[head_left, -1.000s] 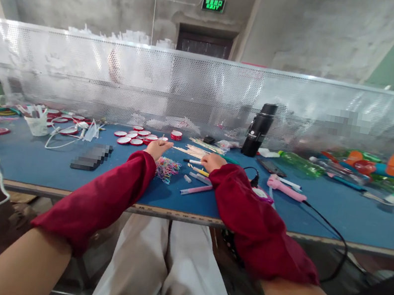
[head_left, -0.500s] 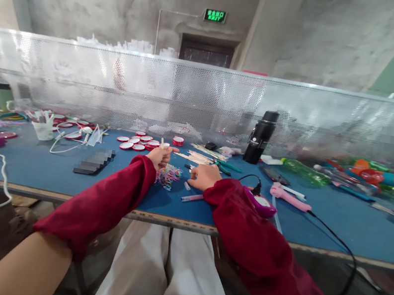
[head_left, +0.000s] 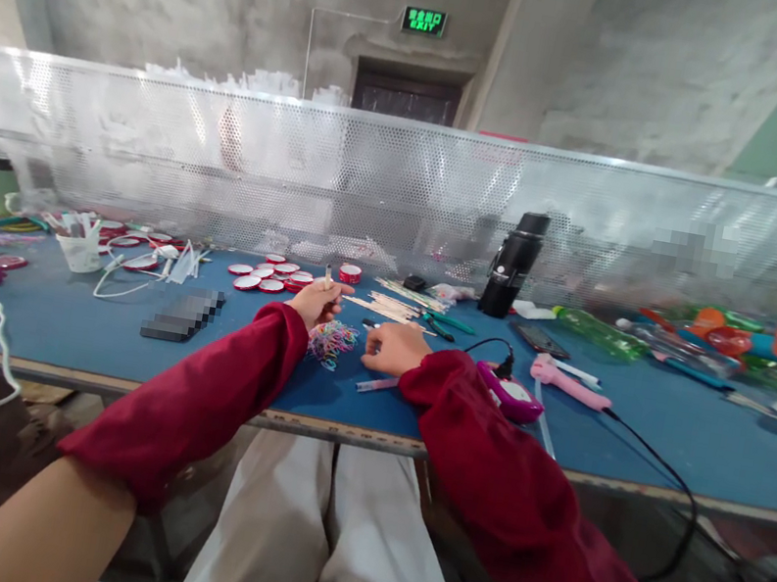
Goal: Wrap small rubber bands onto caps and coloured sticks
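My left hand (head_left: 316, 303) is closed, with a short pale stick-like piece (head_left: 329, 274) standing up out of its fingers. Just in front of that wrist lies a heap of colourful small loops (head_left: 331, 345), like paper clips or tiny bands. My right hand (head_left: 395, 347) rests low over the table to the right of the heap, its fingers curled and pinched together; whatever sits between them is too small to make out. Beside it lies a translucent pinkish tube (head_left: 377, 384). Small dark items (head_left: 369, 324) show partly behind the right hand.
Red-rimmed round lids (head_left: 261, 284) and wooden sticks (head_left: 390, 306) lie beyond my hands. Green-handled pliers (head_left: 448, 325), a black flask (head_left: 514, 264), a purple device (head_left: 509, 394) and a corded pink tool (head_left: 571, 383) are right. Left are a dark phone (head_left: 182, 314) and a white cup (head_left: 78, 253).
The small whitish piece that lay beside my right fingertips no longer shows on the table. My right hand has shifted slightly left. The piece in my left hand now stands more upright.
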Tool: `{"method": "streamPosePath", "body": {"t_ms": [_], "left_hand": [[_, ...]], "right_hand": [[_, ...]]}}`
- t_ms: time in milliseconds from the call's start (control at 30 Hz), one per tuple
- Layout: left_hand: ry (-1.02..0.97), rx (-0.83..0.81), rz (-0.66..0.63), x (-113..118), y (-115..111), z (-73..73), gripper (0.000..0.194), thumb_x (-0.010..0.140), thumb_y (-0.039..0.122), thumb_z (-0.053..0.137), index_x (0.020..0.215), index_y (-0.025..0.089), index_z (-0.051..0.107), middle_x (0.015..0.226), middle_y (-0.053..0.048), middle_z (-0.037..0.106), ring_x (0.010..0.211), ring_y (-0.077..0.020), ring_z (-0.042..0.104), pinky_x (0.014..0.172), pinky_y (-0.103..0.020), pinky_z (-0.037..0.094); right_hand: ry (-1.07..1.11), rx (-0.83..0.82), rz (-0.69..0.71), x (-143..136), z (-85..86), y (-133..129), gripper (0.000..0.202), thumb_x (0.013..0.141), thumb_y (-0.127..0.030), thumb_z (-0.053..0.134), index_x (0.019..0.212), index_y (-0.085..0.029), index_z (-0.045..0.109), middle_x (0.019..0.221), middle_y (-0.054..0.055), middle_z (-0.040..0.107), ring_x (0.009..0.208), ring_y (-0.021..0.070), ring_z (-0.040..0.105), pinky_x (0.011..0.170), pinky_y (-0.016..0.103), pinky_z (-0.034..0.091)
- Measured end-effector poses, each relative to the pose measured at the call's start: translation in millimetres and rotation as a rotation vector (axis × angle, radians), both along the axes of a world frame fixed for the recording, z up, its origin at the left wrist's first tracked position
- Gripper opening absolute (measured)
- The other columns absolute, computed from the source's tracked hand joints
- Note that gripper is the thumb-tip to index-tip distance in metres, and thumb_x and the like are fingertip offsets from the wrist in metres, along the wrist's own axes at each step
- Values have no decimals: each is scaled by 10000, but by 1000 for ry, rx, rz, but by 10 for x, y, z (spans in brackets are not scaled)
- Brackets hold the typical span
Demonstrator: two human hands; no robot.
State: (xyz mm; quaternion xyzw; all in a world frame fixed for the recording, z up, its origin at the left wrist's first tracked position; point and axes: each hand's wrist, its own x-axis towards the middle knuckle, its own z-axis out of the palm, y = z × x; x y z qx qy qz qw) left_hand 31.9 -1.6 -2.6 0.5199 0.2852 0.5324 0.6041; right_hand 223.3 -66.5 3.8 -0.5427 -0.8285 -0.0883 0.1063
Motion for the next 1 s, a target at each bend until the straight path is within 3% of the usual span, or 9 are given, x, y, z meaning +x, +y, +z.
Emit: {"method": "streamPosePath", "body": {"t_ms": [100,233,367,500,700,833,933,1000], "left_hand": [[20,8,-64,-12,20,-20,198,883,273,570,973,114,646,585,48,390,410,-26,321,368,-149,167],[118,-11,-99,-48,36,-19,253,872,350,580,962,123,647,496,95,243,363,-28,170,374,-181,67],[172,-4,-145,-41,-2,-24,290,759,399,711,862,145,618,482,106,239,356,-24,166,384,-202,29],[163,3,-174,-17,-27,-43,383,686,439,768,691,183,483,475,107,255,356,-22,166,383,-215,18],[167,-7,-167,-21,-39,-32,407,681,431,770,669,188,444,465,109,252,350,-21,170,379,-221,22],[137,-8,-133,-39,-23,-11,299,738,386,723,738,175,512,458,107,251,349,-27,182,378,-208,40],[59,-3,-44,-60,17,3,208,810,348,644,809,163,548,466,103,252,350,-30,195,376,-188,59],[9,-22,12,-76,47,12,172,844,318,596,801,162,535,469,101,250,347,-30,192,371,-178,65]], "right_hand": [[92,74,-10,37,19,43,140,695,-388,674,707,-256,720,742,-1,698,773,185,604,780,327,321],[317,315,-32,30,121,95,168,745,-396,652,741,-244,722,797,9,684,791,166,585,791,320,316],[427,448,-15,-112,210,138,199,773,-428,646,782,-244,720,800,13,655,821,168,570,809,328,297],[402,528,9,-261,197,193,157,785,-383,647,786,-241,715,823,28,643,855,181,552,848,355,259],[366,544,63,-300,72,236,194,839,-393,594,846,-239,711,847,49,636,898,208,542,884,377,262],[388,497,138,-223,42,243,280,904,-356,491,1053,-239,697,939,78,643,946,219,555,892,363,341],[441,420,196,-157,45,235,434,955,-226,312,1312,-240,557,1056,89,643,971,194,578,867,318,416],[450,363,195,-141,43,219,504,945,-180,290,1427,-253,417,1084,74,654,979,189,597,871,315,439]]}}
